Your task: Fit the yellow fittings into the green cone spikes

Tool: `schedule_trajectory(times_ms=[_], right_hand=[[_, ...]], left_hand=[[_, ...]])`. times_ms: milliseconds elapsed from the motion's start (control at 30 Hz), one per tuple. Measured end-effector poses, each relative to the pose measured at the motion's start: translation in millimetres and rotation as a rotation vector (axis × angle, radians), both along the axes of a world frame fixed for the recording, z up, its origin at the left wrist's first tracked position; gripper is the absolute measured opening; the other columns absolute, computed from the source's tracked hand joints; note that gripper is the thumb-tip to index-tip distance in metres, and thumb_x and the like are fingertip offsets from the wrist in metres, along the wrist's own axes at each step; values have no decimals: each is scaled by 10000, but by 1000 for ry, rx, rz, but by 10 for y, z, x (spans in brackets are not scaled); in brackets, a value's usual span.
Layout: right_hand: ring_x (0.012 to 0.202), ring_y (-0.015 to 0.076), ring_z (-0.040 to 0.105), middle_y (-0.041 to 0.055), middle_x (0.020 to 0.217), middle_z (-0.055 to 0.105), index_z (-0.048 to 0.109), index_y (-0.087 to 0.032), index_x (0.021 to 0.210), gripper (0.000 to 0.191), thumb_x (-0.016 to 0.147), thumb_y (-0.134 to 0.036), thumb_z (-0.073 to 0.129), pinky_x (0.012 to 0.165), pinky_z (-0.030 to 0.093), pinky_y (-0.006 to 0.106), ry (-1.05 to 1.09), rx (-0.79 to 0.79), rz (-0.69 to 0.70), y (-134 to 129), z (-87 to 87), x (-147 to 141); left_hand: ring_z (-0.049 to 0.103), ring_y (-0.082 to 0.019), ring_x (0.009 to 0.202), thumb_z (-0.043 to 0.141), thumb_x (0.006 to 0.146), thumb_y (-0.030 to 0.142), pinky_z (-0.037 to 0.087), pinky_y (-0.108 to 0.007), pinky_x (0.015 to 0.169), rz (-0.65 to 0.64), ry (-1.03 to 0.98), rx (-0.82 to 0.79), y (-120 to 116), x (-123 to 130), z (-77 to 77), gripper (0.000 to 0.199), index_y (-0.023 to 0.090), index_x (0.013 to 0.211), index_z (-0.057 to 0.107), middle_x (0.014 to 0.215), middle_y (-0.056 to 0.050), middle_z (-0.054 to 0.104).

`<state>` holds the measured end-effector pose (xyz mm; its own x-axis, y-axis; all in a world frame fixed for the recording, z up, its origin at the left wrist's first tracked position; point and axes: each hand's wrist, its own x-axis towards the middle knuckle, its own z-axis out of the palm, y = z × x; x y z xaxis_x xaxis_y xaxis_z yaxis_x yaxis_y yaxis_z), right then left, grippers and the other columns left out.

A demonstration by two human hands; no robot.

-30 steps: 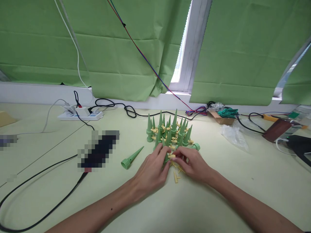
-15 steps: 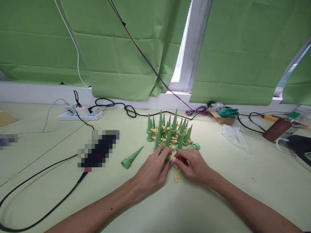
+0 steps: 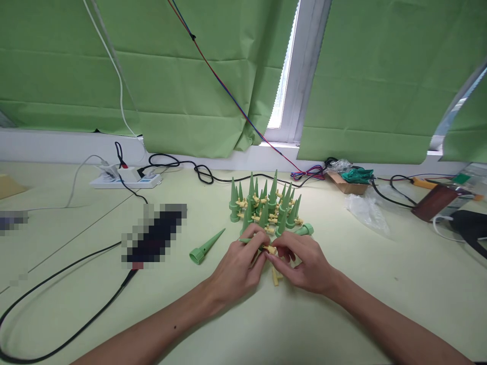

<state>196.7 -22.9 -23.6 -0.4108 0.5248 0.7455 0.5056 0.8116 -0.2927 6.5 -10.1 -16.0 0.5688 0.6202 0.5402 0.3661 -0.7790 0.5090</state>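
Observation:
My left hand (image 3: 241, 258) is closed around a green plastic watering spike (image 3: 245, 240), whose tip sticks out between the fingers. At the spike's wide end a small yellow valve (image 3: 271, 249) shows, and my right hand (image 3: 304, 258) pinches it with thumb and fingers. The fingers hide most of the joint between the two. Just below the hands, a loose yellow valve (image 3: 275, 277) lies on the table. Beyond them stands a cluster of several upright green spikes (image 3: 273, 195) with yellow valves among them. One spike (image 3: 205, 247) lies to the left, another (image 3: 304, 230) to the right.
A blurred dark device (image 3: 158, 235) with a black cable lies on the left. Behind it sits a white power strip (image 3: 125, 180). At the back right are a small cardboard box (image 3: 348, 186), a clear plastic bag (image 3: 367, 213) and a brown bottle (image 3: 433, 203).
The spike in my left hand has tilted, so its tip now points left. My right fingers have shifted slightly at the yellow valve, which is more visible.

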Motion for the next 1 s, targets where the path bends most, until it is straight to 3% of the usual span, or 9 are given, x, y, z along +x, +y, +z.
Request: schedule_trajectory(times_ms=[567, 1000], right_hand=[[482, 113, 398, -21, 590, 501, 492, -185, 759, 198, 951, -158, 532, 489, 239, 266, -107, 149, -46, -5, -3, 7], [474, 116, 397, -16, 565, 499, 480, -194, 703, 270, 972, -180, 485, 491, 227, 284, -142, 183, -91, -14, -11, -4]], left_hand=[[467, -115, 688, 433, 899, 64, 369, -228, 548, 10, -46, -75, 11, -2, -83, 152, 212, 932, 447, 935, -22, 503], [482, -130, 698, 416, 909, 81, 359, -231, 534, 25, 6, -24, -3, -2, -72, 132, 211, 916, 440, 890, -21, 491]])
